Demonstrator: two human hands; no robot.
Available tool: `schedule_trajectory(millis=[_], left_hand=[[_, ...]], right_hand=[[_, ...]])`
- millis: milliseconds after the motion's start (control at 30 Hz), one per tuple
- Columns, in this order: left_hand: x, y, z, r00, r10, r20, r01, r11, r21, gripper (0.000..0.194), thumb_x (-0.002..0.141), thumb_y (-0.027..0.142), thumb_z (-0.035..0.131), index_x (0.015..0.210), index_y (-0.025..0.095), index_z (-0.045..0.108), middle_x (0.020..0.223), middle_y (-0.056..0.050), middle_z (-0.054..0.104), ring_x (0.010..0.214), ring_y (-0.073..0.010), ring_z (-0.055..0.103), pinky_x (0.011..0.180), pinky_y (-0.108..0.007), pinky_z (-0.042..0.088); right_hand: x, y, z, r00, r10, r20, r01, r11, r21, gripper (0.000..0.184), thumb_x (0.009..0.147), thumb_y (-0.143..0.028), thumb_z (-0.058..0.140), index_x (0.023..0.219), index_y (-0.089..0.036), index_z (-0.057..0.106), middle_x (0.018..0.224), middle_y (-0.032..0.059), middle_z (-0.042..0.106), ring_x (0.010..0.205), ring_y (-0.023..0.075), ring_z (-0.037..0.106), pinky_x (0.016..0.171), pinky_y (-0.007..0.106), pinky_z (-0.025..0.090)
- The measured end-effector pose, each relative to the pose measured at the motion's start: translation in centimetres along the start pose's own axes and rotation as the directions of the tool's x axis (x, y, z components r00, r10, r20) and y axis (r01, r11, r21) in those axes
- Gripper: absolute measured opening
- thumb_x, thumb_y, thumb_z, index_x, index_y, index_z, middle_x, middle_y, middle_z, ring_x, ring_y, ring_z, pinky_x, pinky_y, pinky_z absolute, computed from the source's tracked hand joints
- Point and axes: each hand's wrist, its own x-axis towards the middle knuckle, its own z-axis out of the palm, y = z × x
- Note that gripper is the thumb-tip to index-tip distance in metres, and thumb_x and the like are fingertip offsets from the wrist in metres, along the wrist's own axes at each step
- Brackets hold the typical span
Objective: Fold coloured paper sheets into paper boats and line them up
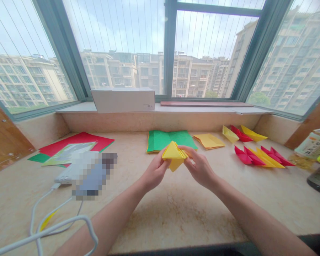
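From here I can't make out the blurred object [92, 174] left of the green paper [170, 140]; the labelled packet [313, 145] far right of it runs off-frame.

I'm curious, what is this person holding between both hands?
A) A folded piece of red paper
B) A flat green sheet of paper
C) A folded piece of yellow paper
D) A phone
C: the left hand and right hand together grip a folded yellow paper.

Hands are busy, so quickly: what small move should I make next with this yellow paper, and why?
Probably ease its two sides gently apart. Your left hand and right hand each pinch one side of the folded yellow paper, and the red and yellow origami boats nearby lie opened out.
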Motion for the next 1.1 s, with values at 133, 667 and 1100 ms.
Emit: schedule_trajectory(millis=[133,667,1100], left_hand=[[0.3,-0.1,0.2,0.997,-0.079,0.005,0.078,0.972,-0.220,0.036,0.089,0.039,0.062,0.116,0.016,0.067,0.119,-0.013,0.067,0.113,-0.0284,0.060,0.097,-0.040,0.046],[-0.1,0.6,0.8,0.994,-0.097,0.051,0.105,0.977,-0.185,0.053,0.077,0.033,0.077,0.126,0.020,0.059,0.121,-0.011,0.065,0.107,-0.0226,0.060,0.092,-0.033,0.044],[0.5,0.5,0.5,0.993,-0.107,-0.040,0.104,0.992,-0.065,0.042,0.071,0.033,0.082,0.105,0.013,0.070,0.103,-0.011,0.072,0.089,-0.0213,0.066,0.081,-0.034,0.051]], right_hand=[[0.3,0.1,-0.4,0.993,-0.116,-0.023,0.116,0.993,0.013,0.034,0.098,-0.023,0.043,0.127,-0.025,0.062,0.112,0.0080,0.071,0.095,0.0206,0.067,0.080,0.033,0.053],[0.2,-0.3,-0.3,0.984,-0.179,0.001,0.179,0.984,0.020,0.049,0.092,-0.010,0.043,0.134,-0.031,0.058,0.123,0.0100,0.057,0.112,0.0234,0.057,0.095,0.042,0.049],[0.7,-0.8,0.7,0.965,0.255,0.055,-0.251,0.854,0.456,0.049,0.088,-0.040,0.063,0.132,-0.020,0.056,0.123,0.0107,0.066,0.110,0.0260,0.063,0.095,0.040,0.051]])
